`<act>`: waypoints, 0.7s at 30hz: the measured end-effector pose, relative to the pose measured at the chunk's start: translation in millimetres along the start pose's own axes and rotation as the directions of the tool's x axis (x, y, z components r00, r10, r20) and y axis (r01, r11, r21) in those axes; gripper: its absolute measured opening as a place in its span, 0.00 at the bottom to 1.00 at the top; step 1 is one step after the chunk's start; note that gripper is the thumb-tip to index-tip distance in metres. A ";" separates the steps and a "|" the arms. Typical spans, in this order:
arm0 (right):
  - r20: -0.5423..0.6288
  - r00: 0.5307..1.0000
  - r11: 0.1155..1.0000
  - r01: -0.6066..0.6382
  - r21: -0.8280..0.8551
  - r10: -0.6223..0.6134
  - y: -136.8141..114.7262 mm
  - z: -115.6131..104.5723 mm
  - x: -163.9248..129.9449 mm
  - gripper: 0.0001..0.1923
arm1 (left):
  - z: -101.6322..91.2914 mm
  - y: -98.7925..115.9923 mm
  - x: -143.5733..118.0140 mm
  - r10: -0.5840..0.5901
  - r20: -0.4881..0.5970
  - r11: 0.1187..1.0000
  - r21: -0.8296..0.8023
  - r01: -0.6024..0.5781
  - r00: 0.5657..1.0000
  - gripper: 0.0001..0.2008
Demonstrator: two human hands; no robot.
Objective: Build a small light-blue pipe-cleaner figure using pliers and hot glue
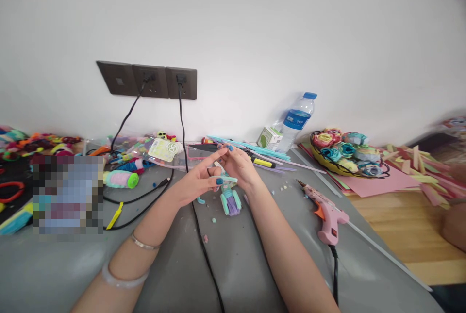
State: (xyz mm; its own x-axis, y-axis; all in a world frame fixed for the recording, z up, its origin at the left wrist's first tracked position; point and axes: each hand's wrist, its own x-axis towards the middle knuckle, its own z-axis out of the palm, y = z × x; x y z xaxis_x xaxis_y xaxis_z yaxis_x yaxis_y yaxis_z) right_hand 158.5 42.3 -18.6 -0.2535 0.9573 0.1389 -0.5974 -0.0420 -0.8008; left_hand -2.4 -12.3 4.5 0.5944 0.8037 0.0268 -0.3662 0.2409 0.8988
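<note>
Small teal-and-purple craft piece point(230, 196) sits at frame centre, just below both hands, seemingly hanging from the fingers over the grey surface point(233, 264); can't tell if it touches the surface. A thin teal strip point(224, 178) is pinched between the left hand point(202, 177) thumb and fingers, index finger stretched toward the right. Right hand point(238, 165) meets it from the right, fingertips curled and touching the left fingertips; hands together, closed on the strip. Both forearms come up from the bottom edge and converge at centre; bracelets on the left wrist. Pink glue gun point(327, 213) lies right of centre. Black cables point(182, 123) run up to wall sockets point(147, 80) upper left. Water bottle point(296, 121) stands upper right of the hands.
</note>
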 end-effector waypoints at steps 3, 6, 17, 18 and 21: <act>0.012 0.999 0.998 -0.033 0.049 0.033 -7.3 -2.5 0.1 0.16 | -3.3 0.3 0.3 0.019 -0.034 0.997 -0.068 -0.022 0.999 0.30; -0.016 1.000 0.997 0.019 0.070 -0.018 -15.4 -10.8 2.7 0.15 | -6.4 0.9 0.4 0.020 -0.089 0.994 -0.105 -0.029 0.996 0.24; -0.030 0.998 0.996 0.050 -0.068 -0.052 -10.6 -12.8 2.4 0.21 | -1.7 10.9 -1.2 0.104 -0.073 0.966 -0.230 -0.118 0.992 0.23; -0.021 0.997 0.994 0.066 -0.092 -0.069 -9.9 -10.8 1.7 0.21 | -1.8 10.8 -1.4 0.104 -0.072 0.968 -0.224 -0.117 0.992 0.23; 0.006 0.992 0.971 0.123 -0.205 -0.125 -8.1 -6.0 0.1 0.18 | -2.3 10.0 -1.9 0.101 -0.065 0.971 -0.211 -0.112 0.993 0.22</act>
State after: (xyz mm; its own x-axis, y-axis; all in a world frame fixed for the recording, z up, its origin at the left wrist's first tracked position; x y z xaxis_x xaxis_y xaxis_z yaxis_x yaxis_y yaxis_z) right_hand 167.8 44.5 -15.6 -0.1814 0.9535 0.2409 -0.4553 0.1357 -0.8799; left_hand -8.8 -10.2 12.4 0.5067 0.8576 0.0887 -0.5737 0.2585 0.7772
